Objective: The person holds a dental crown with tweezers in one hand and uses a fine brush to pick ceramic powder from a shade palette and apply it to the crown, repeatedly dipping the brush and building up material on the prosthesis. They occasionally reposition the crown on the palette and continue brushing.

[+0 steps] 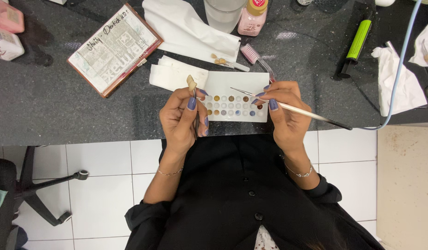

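Partly, the left hand point(182, 115) hides its tool's point(196, 115) handle.

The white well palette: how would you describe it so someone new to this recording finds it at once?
On the dark speckled countertop, look at the near edge, directly between the left hand and the right hand. There lies the white well palette, a flat rectangular tray. Unlike the plain white tissues beside it, it carries rows of small round wells, several filled with brown, tan and bluish dabs.

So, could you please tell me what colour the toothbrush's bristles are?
Pink; the toothbrush shows best in the head view, lying above the white palette.
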Motion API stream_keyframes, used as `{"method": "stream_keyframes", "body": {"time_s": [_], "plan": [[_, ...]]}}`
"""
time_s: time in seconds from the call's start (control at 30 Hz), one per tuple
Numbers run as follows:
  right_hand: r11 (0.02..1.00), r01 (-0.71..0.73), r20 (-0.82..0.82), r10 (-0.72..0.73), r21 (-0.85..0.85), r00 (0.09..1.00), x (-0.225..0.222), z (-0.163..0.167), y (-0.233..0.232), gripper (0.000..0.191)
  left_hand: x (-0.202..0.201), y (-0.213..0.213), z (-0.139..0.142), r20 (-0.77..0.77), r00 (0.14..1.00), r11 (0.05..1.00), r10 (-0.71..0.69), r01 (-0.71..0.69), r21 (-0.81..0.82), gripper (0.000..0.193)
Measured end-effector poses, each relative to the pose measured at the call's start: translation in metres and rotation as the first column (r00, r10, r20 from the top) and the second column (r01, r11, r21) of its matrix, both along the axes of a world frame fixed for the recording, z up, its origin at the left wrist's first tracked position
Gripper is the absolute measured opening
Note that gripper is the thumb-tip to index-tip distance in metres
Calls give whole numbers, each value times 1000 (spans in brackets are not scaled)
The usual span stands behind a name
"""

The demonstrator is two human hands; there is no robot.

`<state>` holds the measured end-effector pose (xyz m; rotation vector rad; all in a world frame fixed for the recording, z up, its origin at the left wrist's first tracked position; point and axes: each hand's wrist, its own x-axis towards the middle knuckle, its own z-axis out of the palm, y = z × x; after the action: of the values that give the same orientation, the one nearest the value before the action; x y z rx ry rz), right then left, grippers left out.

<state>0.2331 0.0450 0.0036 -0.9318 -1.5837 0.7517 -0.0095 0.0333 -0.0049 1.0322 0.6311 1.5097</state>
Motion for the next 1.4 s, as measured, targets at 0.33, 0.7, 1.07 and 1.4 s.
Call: {"method": "stream_keyframes", "body": {"time_s": [0.33,0.7,1.07,1.4], "plan": [[1000,-25,-2,25,12,1000,0,1,1,21,0,-2,0,-1,1000,1000,-9,9,-20,22],[999,-36,-97,34,-13,995,0,-1,2,22,0,-2,-2,20,1000,999,-24,25,-36,23],[999,23,-17,-23,42,1000,2,-8,0,20,-1,-3,-1,7,1000,999,-27,27,-45,22],[1000,-12,-86,10,-18,996,-2,-3,-1,20,-3,-4,-2,-37,999,998,-1,-1,-59,21]]}}
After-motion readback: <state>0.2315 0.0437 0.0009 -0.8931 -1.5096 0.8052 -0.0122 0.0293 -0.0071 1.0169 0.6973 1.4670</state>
